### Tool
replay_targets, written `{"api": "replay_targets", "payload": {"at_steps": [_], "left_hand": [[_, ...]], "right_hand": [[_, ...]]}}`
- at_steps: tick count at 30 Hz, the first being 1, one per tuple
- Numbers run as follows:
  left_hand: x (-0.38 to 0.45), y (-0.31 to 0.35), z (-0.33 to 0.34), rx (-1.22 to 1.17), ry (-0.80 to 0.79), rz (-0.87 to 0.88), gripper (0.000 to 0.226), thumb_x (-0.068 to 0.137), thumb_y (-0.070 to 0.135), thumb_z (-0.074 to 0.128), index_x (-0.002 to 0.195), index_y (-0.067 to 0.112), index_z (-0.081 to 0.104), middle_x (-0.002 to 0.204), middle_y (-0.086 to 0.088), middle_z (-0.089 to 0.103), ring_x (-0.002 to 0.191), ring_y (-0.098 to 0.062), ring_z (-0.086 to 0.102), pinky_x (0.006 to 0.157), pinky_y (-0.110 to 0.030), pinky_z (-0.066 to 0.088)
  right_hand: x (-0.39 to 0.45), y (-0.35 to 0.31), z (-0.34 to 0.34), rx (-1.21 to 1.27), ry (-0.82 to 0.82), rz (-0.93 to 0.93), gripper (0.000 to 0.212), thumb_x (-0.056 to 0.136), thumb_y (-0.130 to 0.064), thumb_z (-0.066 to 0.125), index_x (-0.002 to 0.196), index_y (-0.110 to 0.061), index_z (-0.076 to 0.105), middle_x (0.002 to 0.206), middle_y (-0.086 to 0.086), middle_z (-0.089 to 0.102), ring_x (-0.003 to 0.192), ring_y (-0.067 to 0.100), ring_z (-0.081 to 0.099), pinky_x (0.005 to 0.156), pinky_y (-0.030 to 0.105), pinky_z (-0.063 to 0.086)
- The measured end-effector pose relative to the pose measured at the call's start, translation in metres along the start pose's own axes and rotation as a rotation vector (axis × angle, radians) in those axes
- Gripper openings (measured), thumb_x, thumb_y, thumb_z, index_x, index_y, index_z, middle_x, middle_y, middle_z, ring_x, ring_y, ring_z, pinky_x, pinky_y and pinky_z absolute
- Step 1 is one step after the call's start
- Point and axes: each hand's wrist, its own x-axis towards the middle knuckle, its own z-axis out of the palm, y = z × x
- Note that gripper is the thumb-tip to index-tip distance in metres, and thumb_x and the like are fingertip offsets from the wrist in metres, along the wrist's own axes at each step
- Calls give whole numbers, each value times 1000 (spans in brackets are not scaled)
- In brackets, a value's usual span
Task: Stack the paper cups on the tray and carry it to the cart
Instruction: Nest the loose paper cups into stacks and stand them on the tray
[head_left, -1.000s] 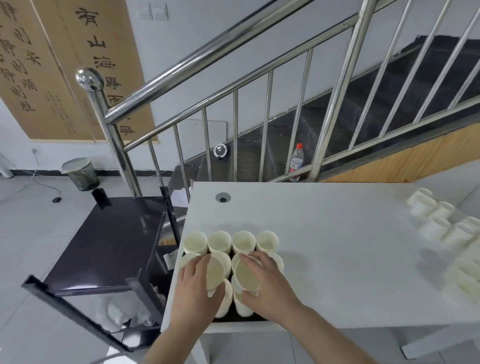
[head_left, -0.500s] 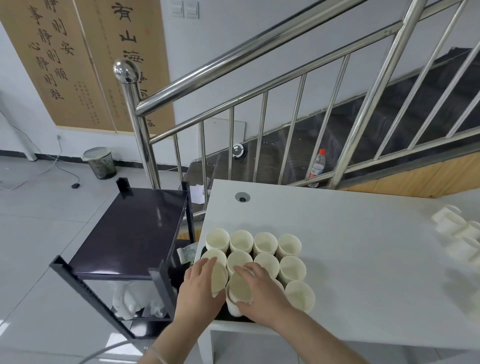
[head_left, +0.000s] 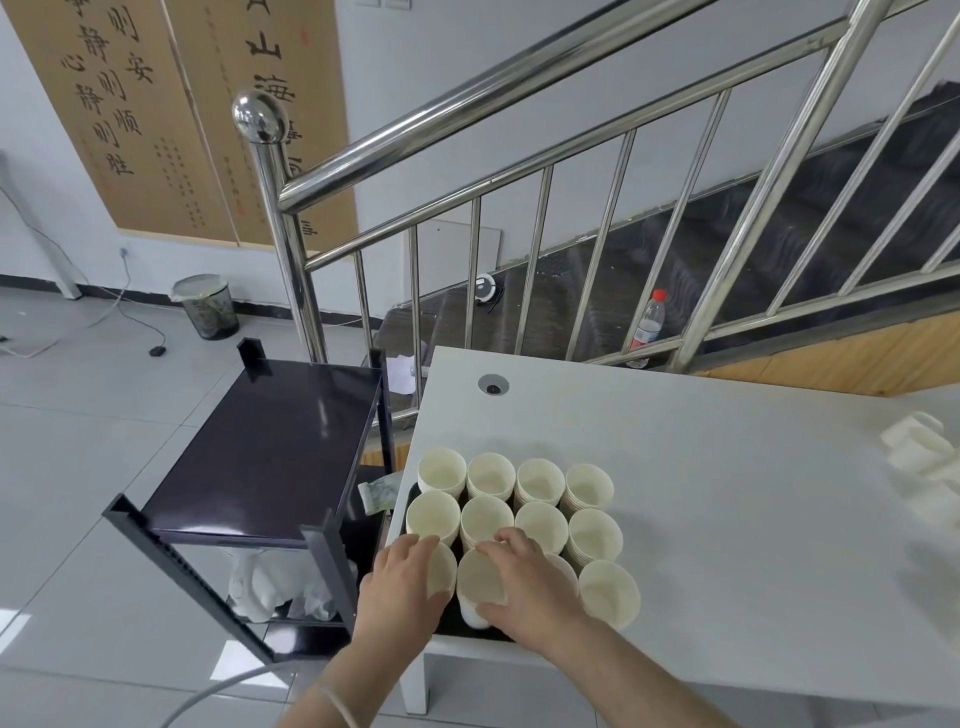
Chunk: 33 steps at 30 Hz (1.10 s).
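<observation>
Settling the last cream paper cups (head_left: 488, 480) on the dark flat tray (head_left: 451, 621) at the white bench's (head_left: 727, 493) corner, left hand (head_left: 402, 587) and right hand (head_left: 527, 582) each curl fingers round a front-row cup; next, probably, gripping the tray's edges and lifting level toward the black metal cart (head_left: 260, 452) just beside.

On the white worktop (head_left: 727, 493) stands a dark tray (head_left: 449, 621) filled with stacks of paper cups (head_left: 540, 480) in rows. The left hand (head_left: 400, 587) holds the near-left cup (head_left: 441, 569), and the right hand (head_left: 530, 587) holds the cup beside it (head_left: 478, 582). The black cart (head_left: 265, 447) stands just beside the worktop's left edge. More cups (head_left: 919, 452) lie far right, blurred.
</observation>
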Motion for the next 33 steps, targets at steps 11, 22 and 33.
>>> {"api": "replay_targets", "payload": {"at_steps": [11, 22, 33], "left_hand": [[0, 11, -5, 26, 27, -37, 61, 89, 45, 55, 143, 32, 30, 147, 9, 30, 137, -17, 27, 108, -37, 33], [4, 97, -7, 7, 118, 102, 52, 90, 45, 50, 139, 35, 35, 144, 12, 33, 132, -13, 33, 105, -29, 32], [1, 263, 59, -22, 33, 277, 52, 90, 42, 52, 139, 33, 38, 143, 11, 33, 133, -13, 34, 107, -30, 30]], "right_hand": [[5, 7, -9, -12, 6, -23, 67, 83, -34, 67, 143, -27, 36, 152, -8, 21, 130, 17, 41, 92, 34, 46], [-31, 58, -56, 112, 172, -57, 58, 87, -27, 57, 142, -29, 40, 144, -14, 28, 126, 10, 41, 90, 26, 44], [-127, 213, -111, 100, 281, 100, 55, 92, -33, 58, 143, -26, 39, 146, -7, 29, 133, 11, 36, 103, 24, 39]]}}
